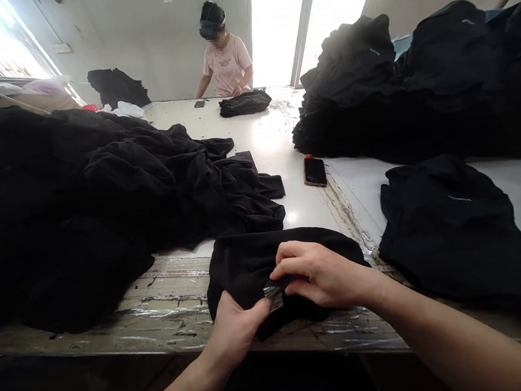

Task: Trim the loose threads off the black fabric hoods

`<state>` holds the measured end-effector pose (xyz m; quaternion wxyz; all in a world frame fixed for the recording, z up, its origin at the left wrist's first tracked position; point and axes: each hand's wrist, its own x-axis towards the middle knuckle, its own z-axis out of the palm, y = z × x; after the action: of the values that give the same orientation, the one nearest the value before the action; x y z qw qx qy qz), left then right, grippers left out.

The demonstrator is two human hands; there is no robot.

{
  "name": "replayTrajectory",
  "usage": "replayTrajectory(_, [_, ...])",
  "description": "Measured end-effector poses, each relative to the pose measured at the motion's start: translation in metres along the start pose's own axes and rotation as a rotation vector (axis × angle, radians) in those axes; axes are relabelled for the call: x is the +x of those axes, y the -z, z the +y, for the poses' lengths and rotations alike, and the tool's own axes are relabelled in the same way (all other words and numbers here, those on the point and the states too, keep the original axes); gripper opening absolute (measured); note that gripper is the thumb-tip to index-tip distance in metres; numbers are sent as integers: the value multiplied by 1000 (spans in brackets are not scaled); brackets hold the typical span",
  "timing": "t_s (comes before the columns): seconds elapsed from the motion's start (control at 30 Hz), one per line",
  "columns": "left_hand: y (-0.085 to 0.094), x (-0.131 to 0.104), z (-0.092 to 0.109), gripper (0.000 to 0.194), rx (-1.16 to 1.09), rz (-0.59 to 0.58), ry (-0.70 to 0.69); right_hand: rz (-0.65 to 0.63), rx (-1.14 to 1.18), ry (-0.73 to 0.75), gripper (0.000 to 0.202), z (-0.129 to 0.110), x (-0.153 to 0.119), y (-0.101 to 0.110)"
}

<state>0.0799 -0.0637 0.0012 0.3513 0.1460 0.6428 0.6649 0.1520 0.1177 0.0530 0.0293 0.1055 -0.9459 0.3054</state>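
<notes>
A black garment lies bunched at the front edge of the table before me. My left hand is closed on its near side, thumb pressed beside a small white label; the fingers are hidden in the cloth. Over the garment's middle, my right hand pinches a dark fold between thumb and fingers. At the fold's left end a pale striped patch shows, close to my left thumb. Whether the fold is garment cloth or a separate dark piece is hard to make out.
Loose black garments are heaped at left. On the right are tall stacks of black garments and a smaller pile. A phone lies mid-table. Across the table a person stands at a folded black bundle.
</notes>
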Motion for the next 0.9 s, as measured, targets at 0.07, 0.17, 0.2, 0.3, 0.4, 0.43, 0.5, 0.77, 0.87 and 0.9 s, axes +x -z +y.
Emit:
replayTrajectory(0.07, [0,-1,0,36,-3,-1,-2,-10,-15,8,30,-1,0,1])
replayTrajectory(0.17, [-1,-2,2,37,-35,-26,-10,-33,-33,21,31,-1,0,4])
replayTrajectory(0.2, [-1,-3,3,38,-46,-33,-9,-44,-34,26,30,-1,0,5])
replayTrajectory(0.3, [-2,-5,4,41,-48,-29,-8,-64,-36,32,29,0,-1,8])
replayTrajectory(0.4, [-2,-7,4,41,-22,-20,-20,-51,-44,35,29,-1,0,7])
replayTrajectory(0.43, [-1,-8,4,40,-17,-27,-22,-45,-46,42,29,-1,1,6])
replayTrajectory(0.5, [-1,-8,5,38,-19,-49,-18,-37,-58,50,29,-3,2,4])
replayTrajectory(0.77, [-2,-7,4,29,-37,-50,-6,-38,-146,52,25,-9,-2,2])
replayTrajectory(0.87, [-2,-8,2,33,-47,-42,7,-36,-103,62,27,-7,-3,3])
replayTrajectory(0.9, [-2,-8,1,35,-47,-35,11,-36,-82,62,28,-6,-3,4])
